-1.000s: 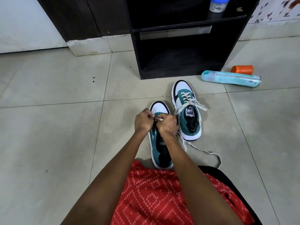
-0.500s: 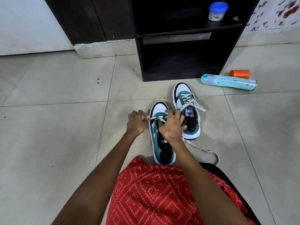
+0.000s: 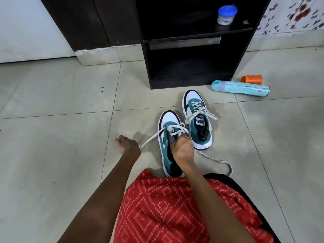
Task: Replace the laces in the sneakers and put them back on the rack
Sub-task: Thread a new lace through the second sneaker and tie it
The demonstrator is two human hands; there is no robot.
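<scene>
My left hand (image 3: 128, 146) is closed into a loose fist, pinching one end of the flat, woven off-white lace (image 3: 152, 139), which runs taut up and to the right of it into the front eyelets of the near sneaker (image 3: 168, 120). My right hand (image 3: 182, 149) curls over that sneaker's throat, fingers hooked down around the tongue and gripping the shoe. The sneaker is teal suede with a smooth white toe cap and thick white sole, and sits on the glossy tiled floor (image 3: 61, 137) between my hands. The lace's other end trails slack in a loop just right of my right hand. The second sneaker (image 3: 193, 99), laced, stands just beyond that hand, before the boxy dark wooden rack (image 3: 147, 67)
</scene>
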